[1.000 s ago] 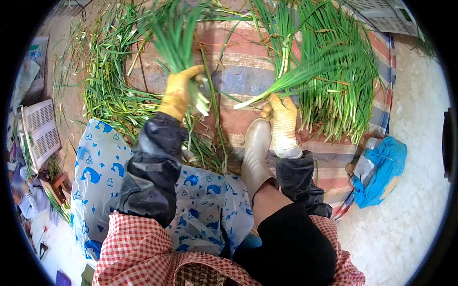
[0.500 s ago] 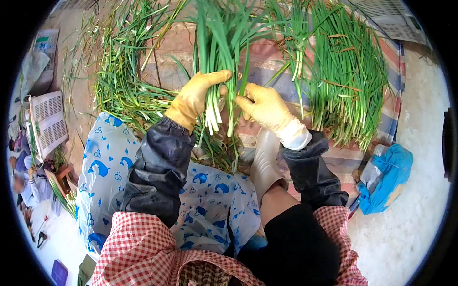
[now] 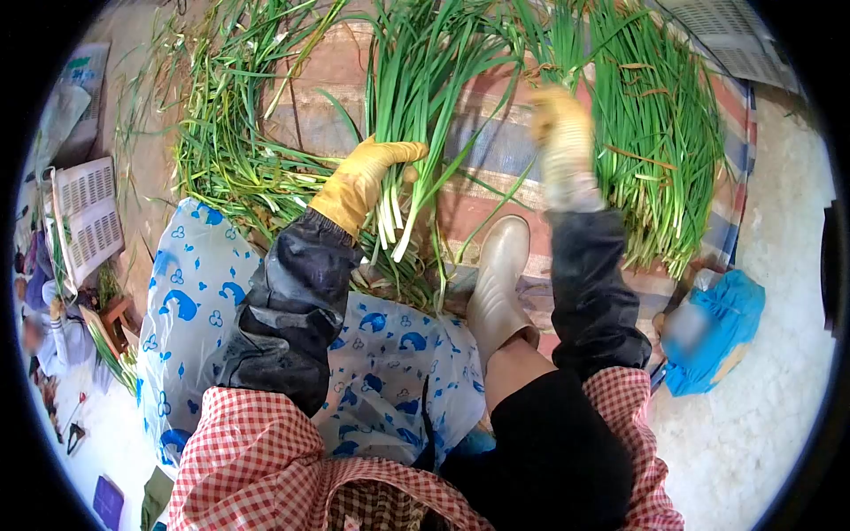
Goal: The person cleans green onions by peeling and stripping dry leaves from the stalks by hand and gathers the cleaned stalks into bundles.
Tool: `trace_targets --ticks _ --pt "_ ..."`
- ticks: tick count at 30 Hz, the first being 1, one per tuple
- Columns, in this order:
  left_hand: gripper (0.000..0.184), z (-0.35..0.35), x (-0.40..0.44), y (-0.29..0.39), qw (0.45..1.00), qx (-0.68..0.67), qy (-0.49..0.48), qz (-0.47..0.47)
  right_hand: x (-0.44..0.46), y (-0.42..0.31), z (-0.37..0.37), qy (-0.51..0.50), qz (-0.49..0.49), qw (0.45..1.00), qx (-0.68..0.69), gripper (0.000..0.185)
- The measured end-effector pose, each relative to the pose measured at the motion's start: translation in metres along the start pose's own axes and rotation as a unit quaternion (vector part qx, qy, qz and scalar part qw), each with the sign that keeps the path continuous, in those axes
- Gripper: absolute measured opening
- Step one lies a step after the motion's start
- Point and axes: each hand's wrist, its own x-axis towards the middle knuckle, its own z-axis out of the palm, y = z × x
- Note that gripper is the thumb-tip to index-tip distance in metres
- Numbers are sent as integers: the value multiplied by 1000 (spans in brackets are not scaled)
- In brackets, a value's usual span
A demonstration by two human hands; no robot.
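My left hand (image 3: pixel 365 177), in a yellow rubber glove, is wrapped round a bunch of garlic chives (image 3: pixel 414 97). Their green leaves fan out away from me, and the white stem ends hang below the glove. My right hand (image 3: pixel 564 146), gloved the same way, is smeared by motion, so its fingers do not show clearly. It hovers at the lower end of a small bunch of chives (image 3: pixel 567 44), beside a large pile of chives (image 3: pixel 660 150) on the right. Whether it touches them I cannot tell.
Loose chives and scraps (image 3: pixel 221 168) are strewn at the left on a striped sheet (image 3: pixel 496 168). A plastic sheet with blue prints (image 3: pixel 381 354) covers my lap. My pale boot (image 3: pixel 502 274) stands mid-front. A blue bag (image 3: pixel 730 327) lies right; another person (image 3: pixel 57 341) sits far left.
My right hand has moved from beside the held bunch to the upper right, towards the small bunch. The left hand keeps its hold, and the held leaves spread wider.
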Motion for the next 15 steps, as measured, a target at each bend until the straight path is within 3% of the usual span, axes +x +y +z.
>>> trace_targets --ticks 2,3,5,6,7,8,9,15 --pt "17 -12 2 -5 999 -34 -14 -1 50 21 -61 152 85 970 173 20" --pt "17 -16 3 -5 997 -64 -33 -3 31 18 -59 156 88 975 129 19" --pt "17 -14 -6 -1 992 -114 -51 -37 -4 26 -34 20 99 994 34 28" --pt "17 -10 -4 -3 991 -123 -35 -28 -30 6 -11 -56 236 970 -29 30" --pt "17 -6 0 -6 991 -134 -19 -20 -39 36 6 -75 267 957 -82 26" --pt "18 -2 3 -8 993 -114 -24 7 -61 17 31 -180 260 949 -2 24" --pt "18 0 3 -12 995 -95 -25 29 -62 36 38 -204 289 932 -80 25" --pt "19 -2 4 -5 966 -230 57 106 -74 47 42 -54 255 960 100 23"
